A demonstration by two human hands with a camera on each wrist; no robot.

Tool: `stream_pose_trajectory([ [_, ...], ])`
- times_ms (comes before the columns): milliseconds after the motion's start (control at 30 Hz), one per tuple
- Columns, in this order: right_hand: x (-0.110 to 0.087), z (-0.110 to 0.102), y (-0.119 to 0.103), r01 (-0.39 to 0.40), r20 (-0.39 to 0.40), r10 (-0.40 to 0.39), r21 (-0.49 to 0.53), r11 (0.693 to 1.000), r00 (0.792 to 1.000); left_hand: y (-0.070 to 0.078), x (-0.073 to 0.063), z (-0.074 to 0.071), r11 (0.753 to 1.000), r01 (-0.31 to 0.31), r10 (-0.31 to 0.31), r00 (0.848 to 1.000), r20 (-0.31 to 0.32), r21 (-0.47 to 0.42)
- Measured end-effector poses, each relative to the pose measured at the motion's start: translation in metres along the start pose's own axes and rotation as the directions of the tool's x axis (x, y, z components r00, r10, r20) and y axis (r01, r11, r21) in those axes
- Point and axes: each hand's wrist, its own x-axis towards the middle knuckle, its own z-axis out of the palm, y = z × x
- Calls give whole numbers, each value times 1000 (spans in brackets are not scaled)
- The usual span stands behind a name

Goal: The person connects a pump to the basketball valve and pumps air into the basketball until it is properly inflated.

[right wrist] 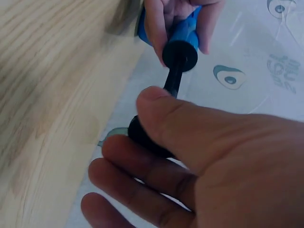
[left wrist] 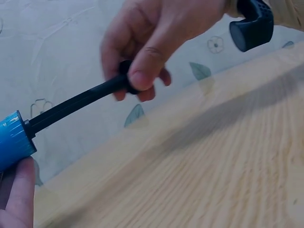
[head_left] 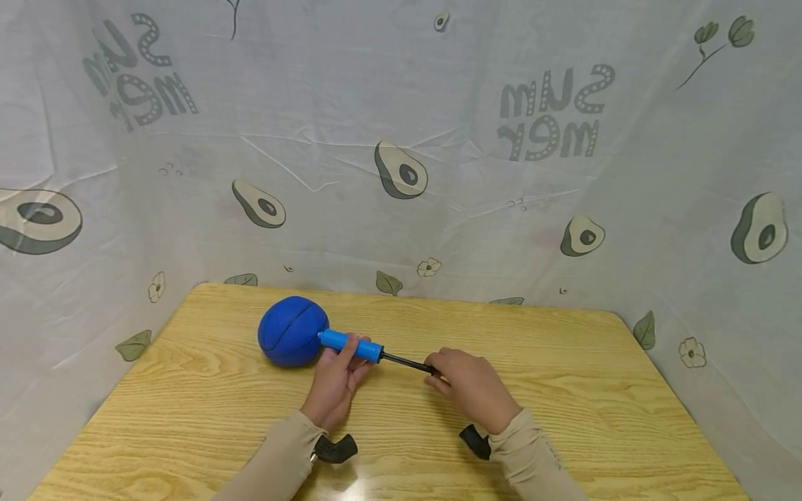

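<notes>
- Head view: blue ball (head_left: 292,340) sits on the wooden table (head_left: 564,390), left of centre, near the far edge. Blue pump barrel (head_left: 351,346) points into the ball's right side; I can't tell whether a needle is seated. Left hand (head_left: 335,386) has fingers and thumb wrapped around the barrel. Black plunger rod (head_left: 406,362) is partly out of the barrel, running right to the right hand (head_left: 473,390), whose fingers are closed over the rod's end; handle hidden under them. Backdrop cloth (head_left: 438,104) has avocado print and text "SUM MER", which reads mirrored in two spots.
- Left wrist view: right hand (left wrist: 156,42) pinches the black handle (left wrist: 124,83) between thumb and curled fingers. Rod (left wrist: 71,105) enters the blue barrel (left wrist: 14,140) at lower left; a left fingertip (left wrist: 19,199) sits below it. Pump is held above the table (left wrist: 213,166).
- Right wrist view: right hand (right wrist: 213,156) has its thumb on top of the black handle (right wrist: 142,135), fingers loosely curled under. Beyond it, left hand (right wrist: 180,19) clamps the barrel (right wrist: 183,33) behind its black end cap (right wrist: 180,56).
</notes>
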Motion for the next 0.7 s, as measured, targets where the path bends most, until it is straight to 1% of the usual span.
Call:
stream_pose_trajectory([
  [167, 1, 3, -4, 37, -4, -37, 13, 999, 999, -7, -4, 7, 999, 34, -35, 999, 38, 2],
  [267, 2, 7, -7, 67, -22, -67, 9, 998, 998, -12, -7, 12, 999, 54, -54, 997, 54, 7],
  [400, 3, 11, -10, 103, -28, -103, 14, 995, 994, -17, -12, 16, 996, 89, -91, 992, 91, 23],
  [533, 3, 13, -11, 100, -3, -100, 28, 995, 995, -22, -14, 17, 993, 111, -117, 985, 124, 48],
  [700, 4, 13, -11, 65, 17, -65, 38, 997, 998, -21, -14, 16, 992, 96, -106, 986, 130, 77],
])
